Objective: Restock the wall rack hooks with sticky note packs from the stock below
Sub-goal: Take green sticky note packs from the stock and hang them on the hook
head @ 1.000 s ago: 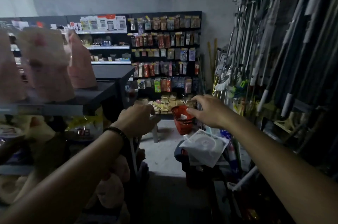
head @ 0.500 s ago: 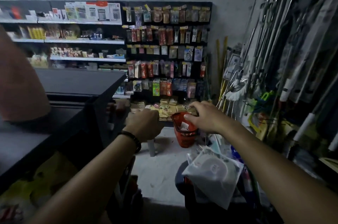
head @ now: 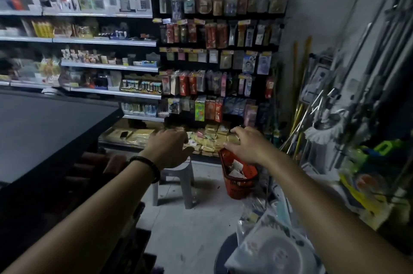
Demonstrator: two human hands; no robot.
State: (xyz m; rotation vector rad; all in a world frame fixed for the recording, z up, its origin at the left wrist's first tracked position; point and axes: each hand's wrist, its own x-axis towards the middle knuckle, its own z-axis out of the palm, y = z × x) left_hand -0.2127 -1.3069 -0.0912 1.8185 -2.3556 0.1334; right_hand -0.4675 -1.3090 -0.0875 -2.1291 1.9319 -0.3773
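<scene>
A black wall rack at the end of the aisle carries rows of hanging packets. Small pastel sticky note packs hang in its third row. Below the rack, a low shelf holds the stock of yellow and pastel packs. My left hand, with a dark band on the wrist, is stretched out in front of that stock, fingers loosely curled, nothing seen in it. My right hand is out beside it with fingers relaxed and spread, holding nothing. Both hands are still short of the shelf.
A red basket with papers stands on the floor under my right hand, a grey plastic stool beside it. A black counter fills the left. Mops and brooms crowd the right, and a plastic bag lies low.
The view has moved forward down the aisle past the counter and the pink goods. The rack and stock shelf appear larger, and both hands stay stretched ahead.
</scene>
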